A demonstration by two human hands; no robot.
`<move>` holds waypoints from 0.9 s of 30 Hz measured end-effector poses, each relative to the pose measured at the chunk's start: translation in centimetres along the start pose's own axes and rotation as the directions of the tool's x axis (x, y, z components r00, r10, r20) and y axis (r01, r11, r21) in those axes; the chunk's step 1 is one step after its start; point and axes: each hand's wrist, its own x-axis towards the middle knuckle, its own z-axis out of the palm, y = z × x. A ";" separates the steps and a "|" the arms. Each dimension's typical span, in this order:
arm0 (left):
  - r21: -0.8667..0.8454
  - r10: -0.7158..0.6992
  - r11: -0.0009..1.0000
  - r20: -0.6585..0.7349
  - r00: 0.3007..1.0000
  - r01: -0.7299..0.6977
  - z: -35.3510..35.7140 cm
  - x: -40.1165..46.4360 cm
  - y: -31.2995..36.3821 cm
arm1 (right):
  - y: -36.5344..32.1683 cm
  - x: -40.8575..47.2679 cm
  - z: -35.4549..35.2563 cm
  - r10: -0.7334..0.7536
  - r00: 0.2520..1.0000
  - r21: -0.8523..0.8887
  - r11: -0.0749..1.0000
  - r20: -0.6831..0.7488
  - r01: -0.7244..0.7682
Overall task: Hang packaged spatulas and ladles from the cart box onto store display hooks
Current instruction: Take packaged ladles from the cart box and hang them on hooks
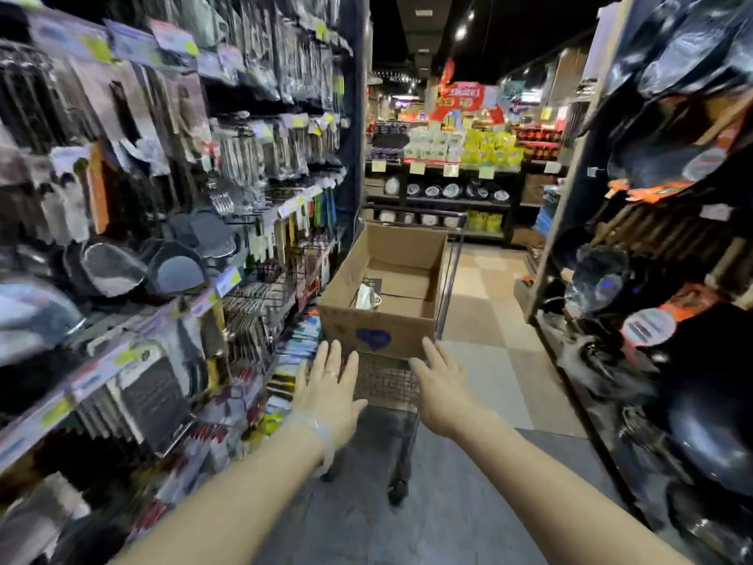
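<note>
Left hand [330, 387]: fingers straight and spread, palm down, grasping nothing. It reaches toward the near end of the cart [385, 381], fingertips just short of the box [379, 316]. A clear bracelet [322, 436] sits on that wrist.

Right hand [442, 387]: also flat, fingers extended, grasping nothing. Its fingertips are at the near right corner of the box; contact cannot be told.

Box: brown cardboard, flaps open, riding on the wire cart directly ahead of both hands. A blue mark [373, 338] shows on the near face; any writing in it is too blurred to read. Inside, against the left wall, one package [366, 295] remains, pale with a dark card behind; its type cannot be made out. The rest of the box floor is bare cardboard.

Left of the box: display wall [163, 177] with hooks full of packaged utensils, strainers and graters lower down. Pale and yellow price tags [228, 279] line the shelf edges; none legible.

Right of the box: a rack [672, 197] of dark pans in plastic wrap, with orange and white labels, text unreadable.

Beyond the box: checkered floor [485, 287], shelves of plates [448, 191], yellow packs above them, and a red hanging sign [464, 97] with characters too blurred to read.
</note>
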 end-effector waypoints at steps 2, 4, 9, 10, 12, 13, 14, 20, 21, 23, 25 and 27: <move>0.001 -0.027 1.000 0.021 0.999 0.027 0.5 5.4 -1.2 | 0.8 5.7 0.8 -0.006 1.000 0.014 1.000 0.017 0.006; -0.006 -0.056 0.998 0.032 0.998 0.056 0.5 10.7 -2.5 | 1.7 11.4 1.1 -0.025 1.000 0.011 1.000 -0.001 0.025; -0.040 -0.075 0.996 0.090 0.993 0.079 1.5 21.5 -5.5 | 3.3 23.3 1.7 -0.052 0.998 0.018 0.999 0.047 0.051; -0.037 -0.077 0.996 0.103 0.992 0.081 2.0 23.3 -6.0 | 3.6 25.3 2.1 -0.054 0.996 0.020 0.998 0.064 0.053; -0.047 -0.082 0.995 0.130 0.988 0.089 3.1 27.4 -7.1 | 4.5 29.4 3.0 -0.044 0.996 0.048 0.998 0.082 0.040; -0.066 -0.080 0.994 0.141 0.987 0.090 3.7 29.6 -7.6 | 5.1 31.6 3.5 -0.033 0.996 0.058 0.998 0.087 0.028; -0.092 -0.071 0.992 0.149 0.986 0.085 4.2 31.9 -8.2 | 5.7 33.8 4.2 -0.013 0.995 0.062 0.998 0.094 0.007; -0.288 -0.025 0.955 0.157 0.987 0.070 7.3 46.1 -9.5 | 9.5 46.4 9.3 0.165 0.963 0.150 0.968 0.215 -0.199; -0.321 -0.019 0.944 0.192 0.981 0.081 7.8 48.0 -9.4 | 9.9 48.2 10.3 0.190 0.952 0.164 0.959 0.241 -0.233; -0.369 -0.001 0.924 0.253 0.968 0.098 9.2 51.6 -9.4 | 10.7 51.4 12.4 0.247 0.921 0.204 0.927 0.302 -0.315; -0.414 0.010 0.901 0.314 0.949 0.127 11.0 54.3 -9.2 | 11.2 53.6 14.9 0.283 0.877 0.223 0.895 0.387 -0.387; -0.418 0.025 0.897 0.374 0.927 0.144 12.8 56.2 -8.9 | 11.6 55.1 17.6 0.317 0.836 0.244 0.856 0.448 -0.455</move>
